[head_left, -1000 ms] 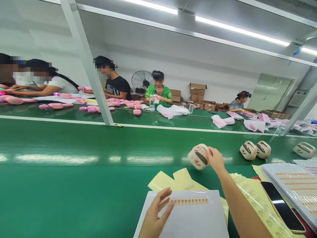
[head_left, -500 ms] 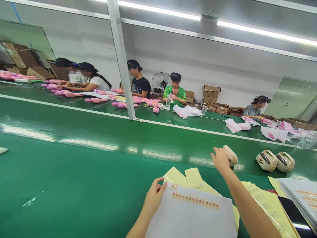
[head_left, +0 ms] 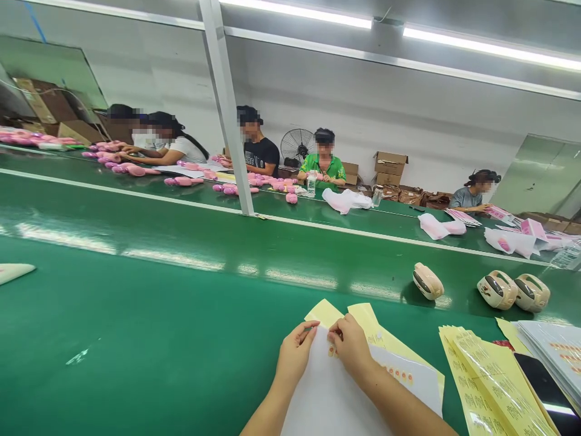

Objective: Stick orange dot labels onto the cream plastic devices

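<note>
Your fingers are near each other at the sheet's top; well left of them, the green surface (head_left: 158, 357) spreads wide to a pale piece (head_left: 14, 272). Your left hand (head_left: 294, 354) pinches the white sheet (head_left: 327, 406) by its corner; your right hand (head_left: 354, 348) bends its fingertips together, grip unclear. Unpeeled stickers (head_left: 403, 376) sit beside them. Yellow-sheet edges (head_left: 323, 312) poke out just beyond; farther right, three cream cases (head_left: 428, 281) sit, any finished stickering unclear, with a phone (head_left: 544, 375) nearer you.

Both forearms reach forward from below — left hand (head_left: 294, 354) and right hand (head_left: 350, 344) close together, apart, each with thumb and bent fingers (head_left: 308, 327) drawn inward.
</note>
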The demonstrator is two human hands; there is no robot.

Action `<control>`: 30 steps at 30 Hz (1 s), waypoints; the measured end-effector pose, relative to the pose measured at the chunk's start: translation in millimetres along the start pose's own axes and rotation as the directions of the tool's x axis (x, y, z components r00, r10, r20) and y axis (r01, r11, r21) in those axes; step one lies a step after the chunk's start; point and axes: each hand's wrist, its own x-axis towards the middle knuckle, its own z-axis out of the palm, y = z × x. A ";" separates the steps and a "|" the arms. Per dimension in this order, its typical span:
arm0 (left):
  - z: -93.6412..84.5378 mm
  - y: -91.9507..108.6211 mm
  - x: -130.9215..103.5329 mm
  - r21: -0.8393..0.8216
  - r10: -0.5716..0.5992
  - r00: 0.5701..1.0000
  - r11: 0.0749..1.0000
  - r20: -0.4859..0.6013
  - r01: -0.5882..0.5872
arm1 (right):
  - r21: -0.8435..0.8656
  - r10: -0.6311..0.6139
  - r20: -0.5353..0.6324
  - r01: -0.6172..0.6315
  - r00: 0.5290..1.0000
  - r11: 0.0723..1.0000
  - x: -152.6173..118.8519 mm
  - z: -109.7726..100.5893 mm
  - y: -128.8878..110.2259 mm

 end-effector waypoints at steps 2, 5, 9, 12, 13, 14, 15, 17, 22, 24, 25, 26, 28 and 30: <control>-0.1 -0.8 0.7 -0.003 -0.008 1.000 1.000 -0.007 0.008 | 0.065 0.020 0.007 -0.020 1.000 0.998 -2.6 1.5 -0.7; -0.9 -1.8 2.5 -0.003 -0.026 1.000 1.000 -0.007 0.025 | 0.161 0.079 0.105 -0.095 0.991 0.982 -1.3 -0.4 -4.3; -2.0 -1.9 2.7 -0.011 -0.051 0.999 0.999 0.007 0.051 | 0.233 0.143 0.262 -0.207 0.954 0.950 3.4 -8.1 -9.6; -2.9 -1.7 1.7 -0.014 -0.069 0.997 0.997 0.018 0.070 | 0.264 0.147 0.293 -0.228 0.945 0.937 3.8 -9.5 -11.0; -3.3 -1.7 1.5 -0.013 -0.076 0.997 0.997 0.020 0.076 | 0.271 0.142 0.294 -0.225 0.945 0.936 3.7 -8.6 -10.7; -3.7 -1.8 1.5 -0.013 -0.082 0.996 0.997 0.022 0.082 | 0.276 0.136 0.291 -0.220 0.947 0.936 3.5 -7.1 -10.2; -4.2 -2.0 1.5 -0.012 -0.088 0.996 0.996 0.024 0.088 | 0.279 0.130 0.284 -0.212 0.950 0.937 3.5 -5.1 -9.3; -5.1 -2.3 1.6 -0.013 -0.099 0.995 0.995 0.029 0.099 | 0.279 0.117 0.261 -0.191 0.958 0.941 3.8 -0.5 -6.7; -6.5 -2.8 1.0 -0.030 -0.122 0.991 0.992 0.048 0.124 | 0.230 0.072 0.206 -0.120 0.976 0.966 3.5 9.0 1.1; -6.6 -2.8 0.4 -0.041 -0.133 0.989 0.990 0.059 0.135 | 0.190 0.043 0.171 -0.076 0.984 0.979 2.1 10.3 3.5; -6.4 -2.8 0.1 -0.048 -0.139 0.988 0.989 0.064 0.143 | 0.164 0.027 0.147 -0.051 0.989 0.985 1.4 10.6 4.5; -6.1 -2.9 -0.2 -0.056 -0.147 0.987 0.987 0.070 0.151 | 0.137 0.012 0.122 -0.028 0.992 0.990 0.7 10.7 5.5; -5.2 -3.2 -0.8 -0.075 -0.163 0.983 0.983 0.084 0.170 | 0.081 -0.015 0.078 0.009 0.997 0.997 -0.4 11.2 7.7; -4.3 -3.8 -1.3 -0.097 -0.179 0.979 0.977 0.100 0.188 | 0.037 -0.032 0.053 0.030 0.998 0.999 -1.1 12.6 10.4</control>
